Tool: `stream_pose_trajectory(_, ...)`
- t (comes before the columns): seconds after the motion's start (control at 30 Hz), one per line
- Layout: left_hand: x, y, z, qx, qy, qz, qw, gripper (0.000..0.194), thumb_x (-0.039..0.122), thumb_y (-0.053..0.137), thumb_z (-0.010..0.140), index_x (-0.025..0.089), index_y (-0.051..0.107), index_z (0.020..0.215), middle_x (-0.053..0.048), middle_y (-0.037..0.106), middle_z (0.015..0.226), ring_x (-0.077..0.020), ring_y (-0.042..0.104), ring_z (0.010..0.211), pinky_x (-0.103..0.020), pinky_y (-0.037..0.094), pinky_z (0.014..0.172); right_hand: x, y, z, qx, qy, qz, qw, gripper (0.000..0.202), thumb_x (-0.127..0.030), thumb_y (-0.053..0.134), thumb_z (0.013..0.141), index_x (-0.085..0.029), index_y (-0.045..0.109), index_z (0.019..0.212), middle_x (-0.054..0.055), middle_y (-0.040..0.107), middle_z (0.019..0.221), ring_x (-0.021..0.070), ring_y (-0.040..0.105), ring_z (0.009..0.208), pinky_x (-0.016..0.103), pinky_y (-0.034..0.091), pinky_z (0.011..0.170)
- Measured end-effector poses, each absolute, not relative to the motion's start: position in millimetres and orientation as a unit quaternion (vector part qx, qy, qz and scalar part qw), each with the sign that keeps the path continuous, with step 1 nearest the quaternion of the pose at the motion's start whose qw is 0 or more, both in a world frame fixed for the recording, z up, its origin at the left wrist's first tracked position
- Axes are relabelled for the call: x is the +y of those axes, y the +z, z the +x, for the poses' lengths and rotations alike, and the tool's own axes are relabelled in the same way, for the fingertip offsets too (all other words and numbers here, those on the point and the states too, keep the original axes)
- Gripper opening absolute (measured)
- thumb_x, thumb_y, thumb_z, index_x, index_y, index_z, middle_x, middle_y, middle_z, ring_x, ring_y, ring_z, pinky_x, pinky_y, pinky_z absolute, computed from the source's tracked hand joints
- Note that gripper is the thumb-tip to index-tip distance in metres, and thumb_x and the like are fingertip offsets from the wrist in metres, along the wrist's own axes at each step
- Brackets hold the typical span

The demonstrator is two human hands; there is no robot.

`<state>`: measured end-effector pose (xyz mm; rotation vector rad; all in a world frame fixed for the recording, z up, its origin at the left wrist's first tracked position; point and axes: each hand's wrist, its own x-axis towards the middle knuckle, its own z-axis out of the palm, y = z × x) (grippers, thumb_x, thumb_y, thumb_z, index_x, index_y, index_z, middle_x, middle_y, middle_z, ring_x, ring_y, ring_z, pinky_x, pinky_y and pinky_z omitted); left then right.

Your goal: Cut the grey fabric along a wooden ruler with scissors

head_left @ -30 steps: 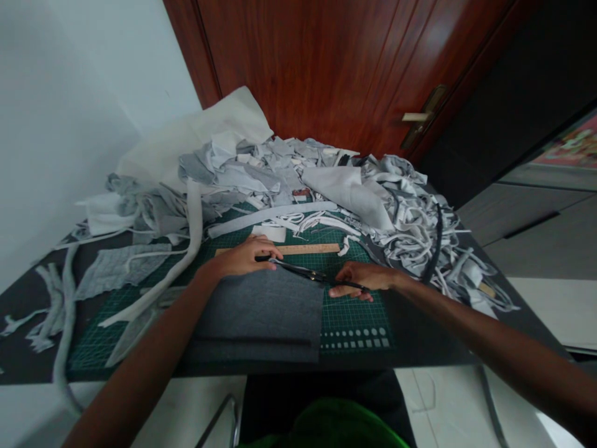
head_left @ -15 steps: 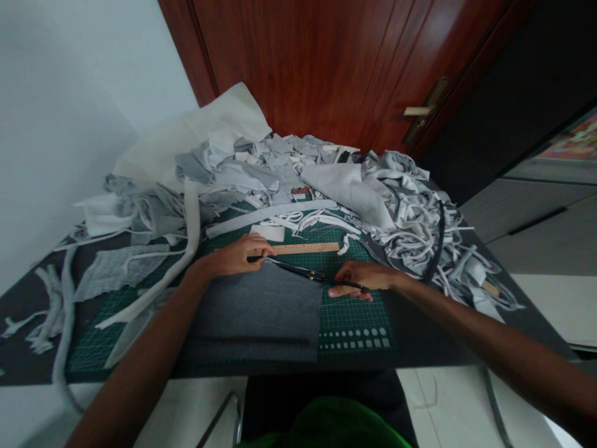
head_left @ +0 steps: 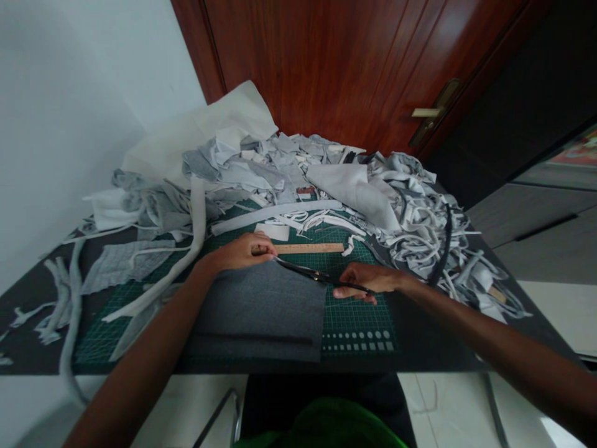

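Observation:
A dark grey piece of cloth (head_left: 265,311) lies flat on the green cutting mat (head_left: 359,320) near the table's front edge. My right hand (head_left: 364,283) is closed round the handles of black scissors (head_left: 317,275), whose blades point left along the cloth's far edge. At the blade tips, my left hand (head_left: 247,250) pinches the cloth's upper edge between thumb and fingers. Just beyond the cloth, a wooden ruler (head_left: 310,248) lies on the mat, its left end hidden behind my left hand.
Heaped grey and white fabric scraps (head_left: 289,155) line the back of the table. Tangled strips (head_left: 420,230) pile up on the right, and long pale strips (head_left: 72,311) lie on the left. A wooden door (head_left: 326,74) stands behind.
The scissors and both hands stay close to the cloth's far edge, with the blades now looking more closed. The whole view has shifted slightly, so everything sits a little further right.

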<state>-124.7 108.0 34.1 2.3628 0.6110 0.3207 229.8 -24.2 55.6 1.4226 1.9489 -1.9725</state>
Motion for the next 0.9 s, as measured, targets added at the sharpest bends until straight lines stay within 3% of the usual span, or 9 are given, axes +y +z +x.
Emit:
stream_pose_trajectory(0.5,111.4,36.1,-124.6,0.196,0.134,0.913,0.332,0.032,0.042,0.059,0.106,0.02,0.082,0.101,-0.007,0.079,0.098,-0.0201,0.068,0.096,-0.031,0.049,0.089,-17.5,60.9,210.2,0.606,-0.632,0.482,0.003,0.071,-0.081,0.081,0.069,-0.021,0.044,0.06,-0.01,0.044,0.048,0.0053,0.042,0.039,0.019,0.036,0.038)
stream_pose_trajectory(0.9,113.6,35.1,-124.7,0.167,0.155,0.916,0.331,0.039,0.05,0.058,0.107,0.021,0.083,0.1,-0.008,0.08,0.097,-0.0202,0.069,0.096,-0.031,0.049,0.091,-10.8,66.2,202.6,0.655,-0.587,0.476,0.015,0.069,-0.081,0.075,0.076,-0.02,0.047,0.06,-0.008,0.046,0.048,0.0071,0.046,0.042,0.021,0.038,0.043)
